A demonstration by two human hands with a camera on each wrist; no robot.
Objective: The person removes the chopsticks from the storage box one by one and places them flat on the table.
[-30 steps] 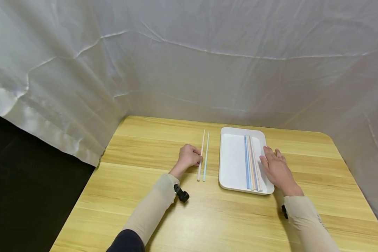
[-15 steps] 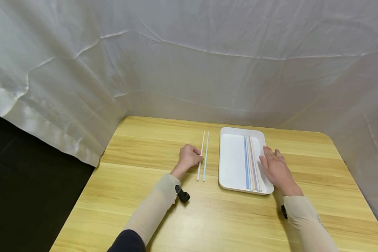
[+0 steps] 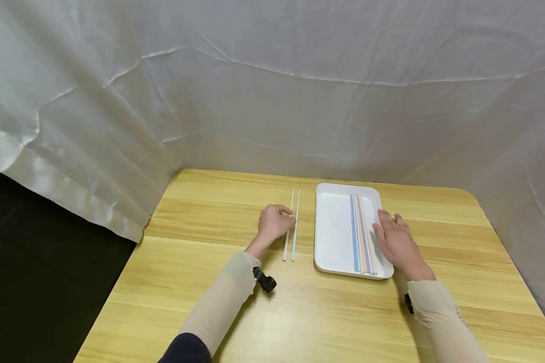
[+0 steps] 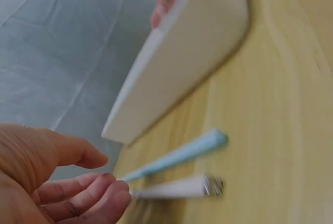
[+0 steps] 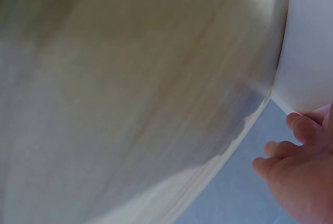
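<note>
Two chopsticks lie side by side on the table, a pale pink one (image 3: 285,249) and a light blue one (image 3: 294,243). My left hand (image 3: 272,222) is over the pale pink chopstick, its fingertips reaching the light blue one. In the left wrist view a gap shows between thumb (image 4: 86,152) and fingers, and both chopsticks' ends point past the fingertips. A white tray (image 3: 333,232) to the right holds several pastel chopsticks (image 3: 360,237), lined up along its right half. My right hand (image 3: 395,242) rests at the tray's right rim with fingers extended.
The wooden table (image 3: 327,317) ends at a grey-white curtain (image 3: 300,111) along the back. A dark area (image 3: 36,262) lies beyond the table's left edge. Black wrist cameras, such as the left one (image 3: 265,280), sit on both sleeves.
My left hand has let go of the pale pink chopstick and its fingertips have moved slightly right, toward the light blue one. The right hand and tray look unchanged.
</note>
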